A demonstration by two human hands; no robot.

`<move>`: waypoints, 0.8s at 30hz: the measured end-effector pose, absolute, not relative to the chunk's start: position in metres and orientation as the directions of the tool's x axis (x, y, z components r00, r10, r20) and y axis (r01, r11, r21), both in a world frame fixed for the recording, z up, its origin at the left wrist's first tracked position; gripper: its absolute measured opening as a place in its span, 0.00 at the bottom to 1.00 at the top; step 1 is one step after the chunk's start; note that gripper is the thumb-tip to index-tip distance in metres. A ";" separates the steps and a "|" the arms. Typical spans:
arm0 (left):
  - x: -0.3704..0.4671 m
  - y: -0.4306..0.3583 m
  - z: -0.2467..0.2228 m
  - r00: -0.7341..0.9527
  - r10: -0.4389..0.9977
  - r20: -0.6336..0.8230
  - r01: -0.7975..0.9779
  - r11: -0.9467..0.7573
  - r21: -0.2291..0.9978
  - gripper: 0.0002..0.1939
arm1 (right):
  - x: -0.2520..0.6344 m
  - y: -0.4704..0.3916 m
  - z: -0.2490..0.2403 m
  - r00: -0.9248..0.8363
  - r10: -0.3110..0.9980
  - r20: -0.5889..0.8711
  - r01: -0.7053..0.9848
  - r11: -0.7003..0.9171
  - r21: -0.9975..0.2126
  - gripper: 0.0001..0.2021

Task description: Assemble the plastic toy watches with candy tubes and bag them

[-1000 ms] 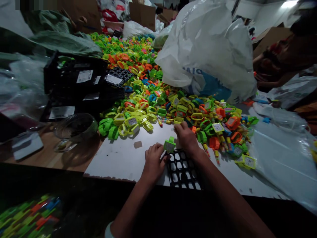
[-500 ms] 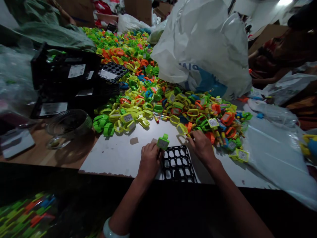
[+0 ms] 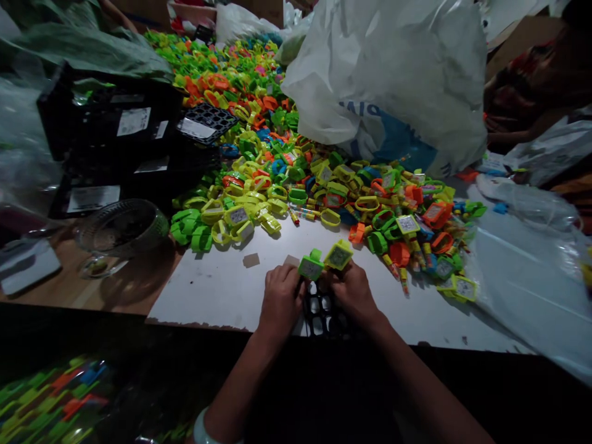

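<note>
My left hand [image 3: 281, 296] is closed at the upper left of a black grid tray [image 3: 317, 327], its fingers curled round a green toy watch [image 3: 311, 265] with a square grey face. My right hand [image 3: 355, 293] grips a yellow toy watch [image 3: 339, 254] over the tray's upper right corner. The two watch faces stand side by side, tilted up. Both hands hide parts of the tray, which lies at the table's front edge. Beyond them spreads a heap of toy watches [image 3: 259, 206] in green, yellow, orange and blue.
Stacked black trays [image 3: 152, 139] with white labels stand at the left, behind a clear glass bowl [image 3: 123, 228]. A big white plastic bag [image 3: 388, 74] rests on the heap. Clear plastic sheeting [image 3: 522, 277] covers the right side. Another person's arm [image 3: 518, 132] shows at far right.
My right hand has moved left from the edge of the heap to the tray, bringing the yellow toy watch beside the green one. My left hand has hardly moved.
</note>
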State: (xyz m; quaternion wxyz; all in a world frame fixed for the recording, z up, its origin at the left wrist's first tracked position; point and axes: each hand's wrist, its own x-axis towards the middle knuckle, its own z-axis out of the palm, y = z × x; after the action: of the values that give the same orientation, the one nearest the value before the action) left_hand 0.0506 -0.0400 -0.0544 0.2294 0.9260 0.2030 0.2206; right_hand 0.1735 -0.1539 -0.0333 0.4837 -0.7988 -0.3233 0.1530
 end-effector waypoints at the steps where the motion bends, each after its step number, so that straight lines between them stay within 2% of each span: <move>1: 0.051 -0.040 -0.055 0.818 0.475 0.323 0.269 -0.814 0.516 0.06 | 0.173 -0.155 -0.033 0.732 0.674 0.101 0.416 -0.325 -0.849 0.07; 7: 0.052 -0.038 -0.055 0.817 0.471 0.333 0.266 -0.820 0.507 0.06 | 0.163 -0.153 -0.039 0.657 0.725 0.207 0.573 -0.301 -0.762 0.06; 13: 0.053 -0.038 -0.052 0.823 0.475 0.312 0.284 -0.819 0.498 0.05 | 0.162 -0.151 -0.030 0.609 0.773 0.178 0.563 -0.263 -0.784 0.03; 15: 0.052 -0.037 -0.053 0.820 0.474 0.320 0.285 -0.824 0.490 0.04 | 0.171 -0.161 -0.027 0.620 0.756 0.208 0.587 -0.271 -0.763 0.04; 17: 0.050 -0.035 -0.054 0.811 0.479 0.336 0.290 -0.827 0.481 0.04 | 0.187 -0.180 -0.027 0.714 0.644 0.274 0.625 -0.410 -0.664 0.07; 20: 0.046 -0.032 -0.055 0.797 0.496 0.346 0.302 -0.822 0.483 0.04 | 0.217 -0.213 -0.032 0.833 0.434 0.343 0.544 -0.755 -0.366 0.13; 22: 0.043 -0.030 -0.055 0.794 0.506 0.337 0.308 -0.813 0.494 0.03 | 0.233 -0.229 -0.035 0.856 0.420 0.301 0.488 -0.848 -0.204 0.11; 24: 0.042 -0.029 -0.054 0.794 0.512 0.328 0.313 -0.807 0.501 0.03 | 0.237 -0.234 -0.034 0.850 0.459 0.259 0.510 -0.841 -0.183 0.08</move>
State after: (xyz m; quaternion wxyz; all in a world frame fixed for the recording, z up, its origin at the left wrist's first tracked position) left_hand 0.0421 -0.0289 -0.0543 0.2157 0.9222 0.2236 0.2302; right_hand 0.2374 -0.2340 -0.0342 0.1231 -0.9538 -0.2539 -0.1029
